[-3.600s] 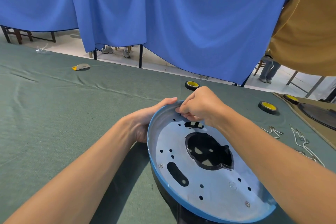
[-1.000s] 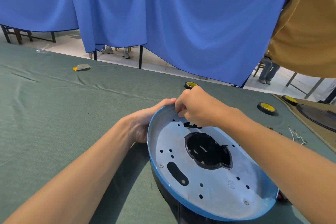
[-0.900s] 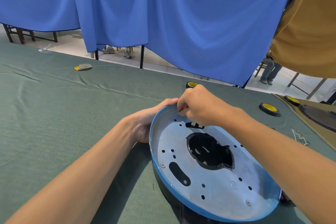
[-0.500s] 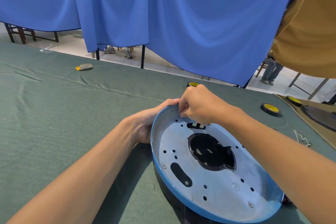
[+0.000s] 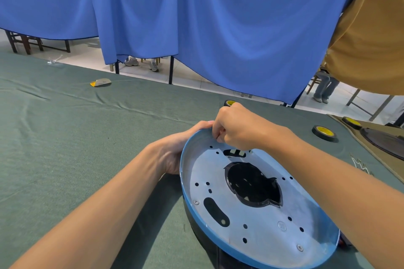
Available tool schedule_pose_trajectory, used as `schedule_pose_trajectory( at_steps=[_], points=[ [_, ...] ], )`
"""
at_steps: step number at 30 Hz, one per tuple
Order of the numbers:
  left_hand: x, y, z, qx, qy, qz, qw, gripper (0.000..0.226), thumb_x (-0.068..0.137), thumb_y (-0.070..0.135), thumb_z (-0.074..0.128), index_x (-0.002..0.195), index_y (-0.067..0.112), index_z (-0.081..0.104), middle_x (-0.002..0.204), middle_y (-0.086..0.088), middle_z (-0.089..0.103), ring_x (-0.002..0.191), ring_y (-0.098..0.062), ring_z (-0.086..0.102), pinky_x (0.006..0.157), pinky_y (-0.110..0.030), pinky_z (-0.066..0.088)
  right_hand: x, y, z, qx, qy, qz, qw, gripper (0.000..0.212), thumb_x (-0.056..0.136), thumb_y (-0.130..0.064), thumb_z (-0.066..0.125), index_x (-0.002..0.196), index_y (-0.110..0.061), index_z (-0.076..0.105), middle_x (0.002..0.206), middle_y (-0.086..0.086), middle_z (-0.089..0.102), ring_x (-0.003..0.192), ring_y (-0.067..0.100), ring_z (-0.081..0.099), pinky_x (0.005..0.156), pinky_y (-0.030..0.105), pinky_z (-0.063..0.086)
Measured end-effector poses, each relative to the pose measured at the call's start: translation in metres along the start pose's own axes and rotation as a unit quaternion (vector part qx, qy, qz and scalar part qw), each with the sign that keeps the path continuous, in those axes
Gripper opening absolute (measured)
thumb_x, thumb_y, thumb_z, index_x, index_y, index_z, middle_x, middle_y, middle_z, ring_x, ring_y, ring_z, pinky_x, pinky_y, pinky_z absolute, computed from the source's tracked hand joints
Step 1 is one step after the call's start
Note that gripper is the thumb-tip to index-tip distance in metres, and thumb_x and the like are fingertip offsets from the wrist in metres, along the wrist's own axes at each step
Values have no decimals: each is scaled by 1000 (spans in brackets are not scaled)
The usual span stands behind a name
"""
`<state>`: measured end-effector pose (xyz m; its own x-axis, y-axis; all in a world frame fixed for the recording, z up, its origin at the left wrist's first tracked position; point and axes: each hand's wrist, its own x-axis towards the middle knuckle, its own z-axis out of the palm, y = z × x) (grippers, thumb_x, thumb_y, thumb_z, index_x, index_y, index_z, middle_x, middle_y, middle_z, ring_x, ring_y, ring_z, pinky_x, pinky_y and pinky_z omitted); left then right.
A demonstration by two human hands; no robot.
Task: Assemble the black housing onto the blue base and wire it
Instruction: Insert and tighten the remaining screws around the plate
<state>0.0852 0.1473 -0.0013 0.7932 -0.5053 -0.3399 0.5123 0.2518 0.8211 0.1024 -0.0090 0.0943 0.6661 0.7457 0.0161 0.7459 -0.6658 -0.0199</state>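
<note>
The round blue base (image 5: 188, 194) lies tilted on the green cloth with its pale metal inside facing me. The black housing (image 5: 205, 244) sits beneath it and also shows through the central opening. My left hand (image 5: 175, 148) grips the far left rim from outside, fingertips curled over the edge. My right hand (image 5: 238, 126) hovers at the far inner edge of the base, fingers curled and thumb and fingertips pinched together beside a small hole. What it pinches is hidden. A slot with white contacts (image 5: 235, 153) shows just below that hand.
Black and yellow tape rolls (image 5: 324, 133) (image 5: 352, 122) lie at the right, another (image 5: 228, 102) behind my right hand. Bent wire clips (image 5: 360, 165) lie by my right forearm. A dark round part (image 5: 384, 142) rests on a tan mat. A person in a tan shirt (image 5: 371, 39) stands at the upper right.
My right hand has crept a little up and left along the far rim, staying pinched. My left hand keeps its hold on the rim.
</note>
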Motion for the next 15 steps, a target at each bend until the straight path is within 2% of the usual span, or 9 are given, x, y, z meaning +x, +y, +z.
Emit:
schedule_pose_trajectory(
  at_steps=[3,6,8,12,15],
  points=[
    [1,0,0,-4,2,-8,1000,53,76,59,73,94,9,75,94,-11,73,79,-24,67,77,-35,54,0,1,4,19,-3,22,1000,27,77,7,56,69,-13,71,67,4,62,78,32,61,74,47,56],
    [2,0,-1,-8,6,-11,1000,55,80,61,69,94,8,75,96,-11,73,80,-25,68,78,-36,53,1,3,7,43,8,45,998,12,85,-4,64,80,-8,74,74,7,65,78,29,64,68,39,56],
    [1,-1,-1,-8,5,-11,1000,55,79,61,70,95,8,75,96,-11,73,80,-25,68,78,-36,54,2,1,7,34,11,55,998,9,87,-6,64,80,-7,70,72,6,61,76,27,62,60,34,51],
    [0,-1,0,-4,-1,0,1000,54,76,60,72,93,9,75,95,-10,73,80,-24,68,76,-35,54,4,-5,10,22,16,77,997,30,90,-8,60,63,-14,47,67,5,48,63,23,49,52,29,39],
    [-2,-1,0,-5,-8,1,1000,53,75,60,74,91,9,76,92,-10,74,78,-24,69,73,-33,56,3,-8,10,23,17,88,996,38,92,-10,57,60,-17,38,65,3,39,56,17,37,49,28,31]
  ],
)
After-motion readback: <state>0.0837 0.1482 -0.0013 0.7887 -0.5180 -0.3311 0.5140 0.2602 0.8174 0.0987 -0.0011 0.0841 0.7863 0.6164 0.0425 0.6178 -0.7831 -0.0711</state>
